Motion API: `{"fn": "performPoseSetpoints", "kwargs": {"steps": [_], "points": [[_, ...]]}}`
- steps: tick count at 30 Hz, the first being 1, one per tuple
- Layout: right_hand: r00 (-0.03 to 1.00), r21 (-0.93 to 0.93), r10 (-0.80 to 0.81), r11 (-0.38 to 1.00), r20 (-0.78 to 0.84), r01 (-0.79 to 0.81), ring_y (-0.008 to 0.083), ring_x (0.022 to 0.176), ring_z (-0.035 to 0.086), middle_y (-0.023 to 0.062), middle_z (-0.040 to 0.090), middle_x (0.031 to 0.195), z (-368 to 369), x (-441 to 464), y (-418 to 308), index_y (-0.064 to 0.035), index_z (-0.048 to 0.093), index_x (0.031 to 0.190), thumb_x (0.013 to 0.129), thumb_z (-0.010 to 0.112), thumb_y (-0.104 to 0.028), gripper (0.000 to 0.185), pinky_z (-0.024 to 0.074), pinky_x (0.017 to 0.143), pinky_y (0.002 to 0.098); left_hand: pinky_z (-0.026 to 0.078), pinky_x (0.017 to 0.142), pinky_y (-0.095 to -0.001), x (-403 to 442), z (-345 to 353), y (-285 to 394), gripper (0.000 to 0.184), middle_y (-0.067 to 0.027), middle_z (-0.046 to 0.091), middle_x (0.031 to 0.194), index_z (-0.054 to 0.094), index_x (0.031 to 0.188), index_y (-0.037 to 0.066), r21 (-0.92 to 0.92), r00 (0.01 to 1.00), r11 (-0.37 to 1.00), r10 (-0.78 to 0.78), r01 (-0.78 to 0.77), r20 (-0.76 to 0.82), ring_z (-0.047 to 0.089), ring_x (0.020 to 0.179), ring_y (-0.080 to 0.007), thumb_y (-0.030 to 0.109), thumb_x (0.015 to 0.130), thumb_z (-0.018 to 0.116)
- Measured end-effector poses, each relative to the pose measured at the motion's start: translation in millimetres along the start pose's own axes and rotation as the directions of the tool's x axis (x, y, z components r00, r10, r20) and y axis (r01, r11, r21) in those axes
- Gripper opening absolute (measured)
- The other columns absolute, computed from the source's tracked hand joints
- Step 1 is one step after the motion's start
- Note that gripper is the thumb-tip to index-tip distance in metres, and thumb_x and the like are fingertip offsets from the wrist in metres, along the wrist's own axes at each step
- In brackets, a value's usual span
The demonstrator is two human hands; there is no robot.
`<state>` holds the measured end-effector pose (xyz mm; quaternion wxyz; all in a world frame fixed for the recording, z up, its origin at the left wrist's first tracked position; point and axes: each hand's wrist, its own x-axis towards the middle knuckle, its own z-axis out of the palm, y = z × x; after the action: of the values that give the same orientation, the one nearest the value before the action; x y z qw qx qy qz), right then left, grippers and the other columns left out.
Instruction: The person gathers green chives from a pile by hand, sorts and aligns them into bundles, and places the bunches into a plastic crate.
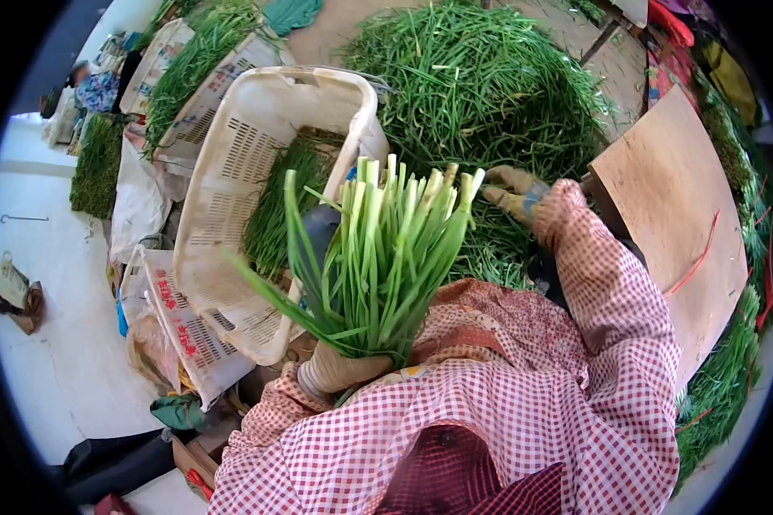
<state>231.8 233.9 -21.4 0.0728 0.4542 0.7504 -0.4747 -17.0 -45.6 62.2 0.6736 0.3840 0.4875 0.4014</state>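
A bunch of long green stalks [378, 249] with pale cut ends, looking like garlic chives, stands upright in front of my body. My left hand [345, 369], in a tan glove, is wrapped round its lower part. Several longer leaves stick out of the bunch to the left. To the right of the pale ends is my right hand [517, 190], also gloved, with its fingers a little apart. It is close to the outermost stalk ends; whether it touches them I cannot tell. Behind it rises a large heap of loose greens [464, 77].
Left of the bunch, a white plastic basket [232, 180] holds some thin greens [283, 202]. A brown board [674, 215] with a red strip on it is at the right. More baskets of greens [202, 81] stand at the back left, beside a white floor [60, 343].
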Motion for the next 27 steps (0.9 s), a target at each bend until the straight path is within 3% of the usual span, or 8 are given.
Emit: {"fn": "performPoseSetpoints", "kwargs": {"steps": [2, 3, 9, 16, 20, 23, 25, 27], "points": [[0.986, 0.971, -0.158, 0.238, 0.047, -0.008, 0.0313, 0.127, 0.042, 0.0131, 0.045, 0.136, 51, 12, 4, -0.0096, 0.039, 0.136, 0.091, 0.046, -0.057, 0.066, 0.0354, 0.104, 0.0505, 0.046, 0.094, -0.0361, -2, 4, 19, 0.053, -0.0083, 0.06, 0.119, 0.052, 0.126, 0.003, 0.059, 0.991, 0.998, 0.044, -0.037, -0.124, 0.057, 0.108, -0.0214, 0.002, 0.075, 0.07], [0.982, 0.997, -0.187, 0.077, 0.007, 0.008, 0.0311, 0.123, 0.046, 0.0135, 0.049, 0.133, 67, 9, -6, -0.0115, 0.043, 0.134, 0.089, 0.044, -0.061, 0.067, 0.0348, 0.103, 0.0529, 0.048, 0.091, -0.0374, 3, 2, 29, 0.055, -0.0091, 0.061, 0.119, 0.051, 0.127, 0.004, 0.549, 0.985, 0.826, 0.172, -0.125, -0.034, 0.059, 0.105, -0.0249, 0.005, 0.075, 0.069], [0.785, 0.813, -0.575, -0.557, -0.231, -0.168, 0.0367, 0.125, 0.044, 0.0222, 0.052, 0.128, 84, -21, -47, -0.0117, 0.044, 0.136, 0.088, 0.036, -0.067, 0.074, 0.0333, 0.104, 0.0571, 0.048, 0.084, -0.0429, 52, 17, -10, 0.084, -0.0233, 0.052, 0.122, 0.035, 0.136, 0.0, 0.957, 0.967, 0.276, 0.253, -0.093, 0.021, 0.056, 0.103, -0.0402, 0.017, 0.065, 0.076], [0.822, 0.9, -0.543, -0.427, -0.172, -0.094, 0.0396, 0.11, 0.057, 0.0214, 0.063, 0.112, 52, -35, -20, -0.0076, 0.044, 0.135, 0.095, 0.042, -0.051, 0.059, 0.0469, 0.093, 0.0544, 0.03, 0.107, -0.0406, 41, 1, 20, 0.094, -0.0251, 0.031, 0.139, 0.033, 0.137, 0.0, 0.703, 0.911, 0.581, 0.236, -0.411, 0.338, 0.033, 0.131, -0.0345, 0.015, 0.059, 0.084], [0.732, 0.899, -0.619, -0.438, -0.285, -0.021, 0.033, 0.105, 0.061, 0.0166, 0.067, 0.097, 65, -26, -17, -0.0012, 0.04, 0.134, 0.099, 0.039, -0.036, 0.049, 0.0516, 0.089, 0.0487, 0.03, 0.107, -0.0386, 63, -10, 33, 0.097, -0.0131, 0.036, 0.139, 0.032, 0.14, 0.002, 0.354, 0.99, 0.925, 0.117, -0.138, 0.081, 0.036, 0.128, -0.0229, 0.011, 0.059, 0.085], [0.902, 0.936, -0.327, -0.3, -0.281, 0.182, 0.0143, 0.055, 0.052, -0.0005, 0.049, 0.06, 57, -46, -49, 0.0014, 0.054, 0.115, 0.1, 0.042, -0.026, 0.034, 0.0546, 0.062, 0.0345, 0.036, 0.103, -0.0315, 93, -9, 9, 0.1, -0.0068, 0.051, 0.127, 0.031, 0.14, 0.001, 0.312, 0.778, 0.885, -0.455, 0.345, 0.432, 0.047, 0.115, -0.0164, 0.013, 0.059, 0.088], [0.912, 0.918, -0.198, -0.247, -0.36, 0.309, 0.0051, 0.045, 0.038, -0.0058, 0.041, 0.057, 54, -48, -49, -0.0005, 0.055, 0.106, 0.099, 0.048, -0.024, 0.026, 0.0362, 0.045, 0.0242, 0.037, 0.104, -0.0354, 92, -2, -8, 0.091, -0.008, 0.049, 0.134, 0.036, 0.139, 0.003, 0.17, 0.748, 0.917, -0.394, 0.361, 0.535, 0.047, 0.12, -0.0189, 0.008, 0.063, 0.085], [0.858, 0.83, -0.213, 0.229, -0.468, 0.509, 0.0071, 0.045, 0.043, -0.0016, 0.048, 0.059, 34, -34, -28, 0.0001, 0.055, 0.11, 0.092, 0.06, -0.031, 0.037, 0.0434, 0.044, 0.0227, 0.038, 0.103, -0.0355, 83, 2, -14, 0.089, -0.0084, 0.05, 0.133, 0.038, 0.138, 0.003, 0.043, 0.754, 0.903, -0.381, 0.427, 0.535, 0.048, 0.119, -0.0193, 0.008, 0.063, 0.085]]}}
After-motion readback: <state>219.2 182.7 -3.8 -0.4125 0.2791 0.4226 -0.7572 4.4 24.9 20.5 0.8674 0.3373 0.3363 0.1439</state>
